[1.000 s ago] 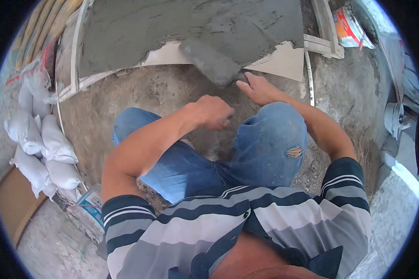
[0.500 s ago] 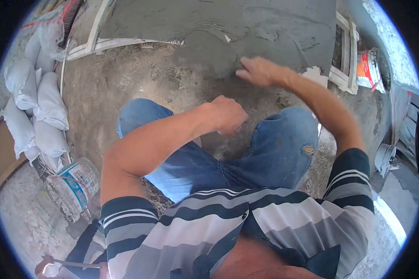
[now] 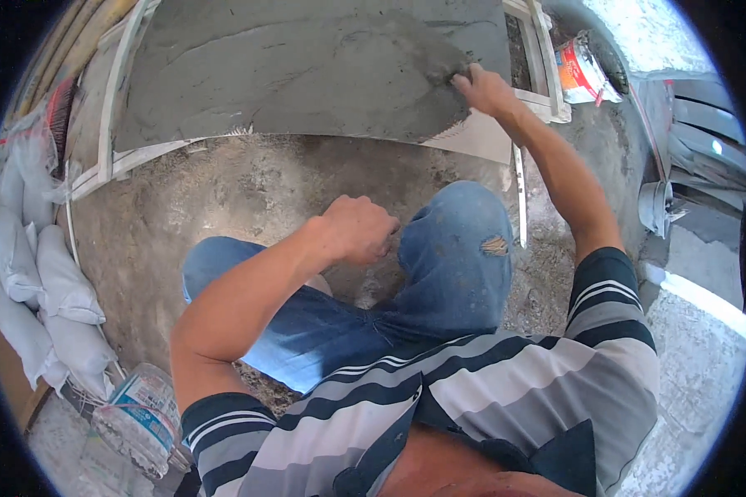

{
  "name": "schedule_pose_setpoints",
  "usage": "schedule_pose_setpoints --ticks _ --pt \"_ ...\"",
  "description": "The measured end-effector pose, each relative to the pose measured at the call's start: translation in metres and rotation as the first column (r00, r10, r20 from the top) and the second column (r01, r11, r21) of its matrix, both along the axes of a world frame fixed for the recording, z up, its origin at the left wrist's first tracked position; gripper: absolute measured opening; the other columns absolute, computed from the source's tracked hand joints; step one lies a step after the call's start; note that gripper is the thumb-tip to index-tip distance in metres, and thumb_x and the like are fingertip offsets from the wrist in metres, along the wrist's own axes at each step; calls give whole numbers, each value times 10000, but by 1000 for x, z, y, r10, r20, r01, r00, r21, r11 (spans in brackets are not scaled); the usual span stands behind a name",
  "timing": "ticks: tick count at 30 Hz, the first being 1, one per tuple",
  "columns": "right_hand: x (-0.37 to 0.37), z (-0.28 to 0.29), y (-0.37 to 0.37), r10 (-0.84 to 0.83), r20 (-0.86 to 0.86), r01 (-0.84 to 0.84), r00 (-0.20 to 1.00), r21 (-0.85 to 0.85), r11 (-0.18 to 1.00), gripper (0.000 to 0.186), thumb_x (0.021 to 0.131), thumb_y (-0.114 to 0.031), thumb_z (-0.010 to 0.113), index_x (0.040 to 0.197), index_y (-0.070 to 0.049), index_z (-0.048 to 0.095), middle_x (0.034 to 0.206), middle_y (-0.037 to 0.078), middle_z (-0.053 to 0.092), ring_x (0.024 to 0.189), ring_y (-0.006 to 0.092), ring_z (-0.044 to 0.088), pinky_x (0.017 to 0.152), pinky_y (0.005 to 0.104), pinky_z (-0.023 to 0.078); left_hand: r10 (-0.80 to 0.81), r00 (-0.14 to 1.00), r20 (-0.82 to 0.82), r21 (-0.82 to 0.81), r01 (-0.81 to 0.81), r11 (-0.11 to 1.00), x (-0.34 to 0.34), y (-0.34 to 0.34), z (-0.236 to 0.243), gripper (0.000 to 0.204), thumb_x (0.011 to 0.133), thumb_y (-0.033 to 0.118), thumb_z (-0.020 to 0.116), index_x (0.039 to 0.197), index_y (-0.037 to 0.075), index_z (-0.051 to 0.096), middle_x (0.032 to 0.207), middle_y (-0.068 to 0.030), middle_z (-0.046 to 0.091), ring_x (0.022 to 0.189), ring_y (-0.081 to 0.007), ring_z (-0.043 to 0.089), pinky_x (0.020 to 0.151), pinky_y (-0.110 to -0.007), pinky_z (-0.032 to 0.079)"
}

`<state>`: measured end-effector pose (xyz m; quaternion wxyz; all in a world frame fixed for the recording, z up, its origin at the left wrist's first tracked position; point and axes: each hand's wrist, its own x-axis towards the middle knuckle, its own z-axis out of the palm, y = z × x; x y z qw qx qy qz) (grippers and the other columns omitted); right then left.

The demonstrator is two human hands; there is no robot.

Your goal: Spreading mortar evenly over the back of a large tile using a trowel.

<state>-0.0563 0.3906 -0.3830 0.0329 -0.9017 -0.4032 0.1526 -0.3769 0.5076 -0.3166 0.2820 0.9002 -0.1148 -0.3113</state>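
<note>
A wide grey sheet of wet mortar (image 3: 307, 74) lies before me, its surface streaked with ridges. At its right part, my right hand (image 3: 487, 91) reaches down with the fingers closed. A dark, smeared patch lies by the fingertips; what the hand grips there cannot be made out. Below that hand, a pale bare strip of board (image 3: 481, 137) shows at the near right corner. My left hand (image 3: 360, 228) is curled into a loose fist over my lap, near my right knee, away from the mortar. No object shows in it.
Light wooden frame strips (image 3: 114, 108) edge the mortar's left side, with another frame (image 3: 543, 62) at right. Beyond it stands a mortar-stained orange-and-white bucket (image 3: 578, 70). White filled sacks (image 3: 62, 277) are piled at left, near a clear-and-blue tub (image 3: 141, 414). Grey channel pieces (image 3: 704, 141) lie far right.
My view has shifted, so more mortar shows. My right hand has moved from the mortar's near edge farther forward and right across it. The left hand keeps its curled pose over my lap.
</note>
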Motion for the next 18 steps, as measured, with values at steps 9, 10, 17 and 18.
schedule_pose_setpoints --ticks 9,10,17,18 --pt "-77 11 103 -203 -789 382 580 43 923 453 850 -436 487 921 11 515 648 84 506 460 162 484 379 324 428 -21 999 -26 -1 21 1000 4 -1 -8 263 771 245 537 974 109 633 955 -129 640 919 -312 604 760 -427 494" --pt "-92 11 110 -166 -752 285 638 30 958 451 851 -428 485 929 14 521 698 121 548 523 212 538 437 365 460 -32 998 -57 50 34 998 5 -1 -16 262 767 239 542 977 109 631 957 -129 639 915 -313 605 757 -428 495" --pt "-98 26 18 -50 -156 46 987 -28 999 462 865 -407 473 997 33 520 968 274 595 950 428 559 829 478 438 -25 1000 -14 35 26 999 14 4 -8 266 757 218 556 986 93 606 926 -136 636 895 -329 602 743 -443 495" --pt "-84 24 -1 -129 -112 127 985 -25 992 474 864 -414 474 1008 37 513 974 276 593 939 431 562 819 476 443 -47 999 -13 31 47 998 12 2 -9 266 757 218 556 986 93 606 926 -136 636 895 -329 602 743 -443 495"
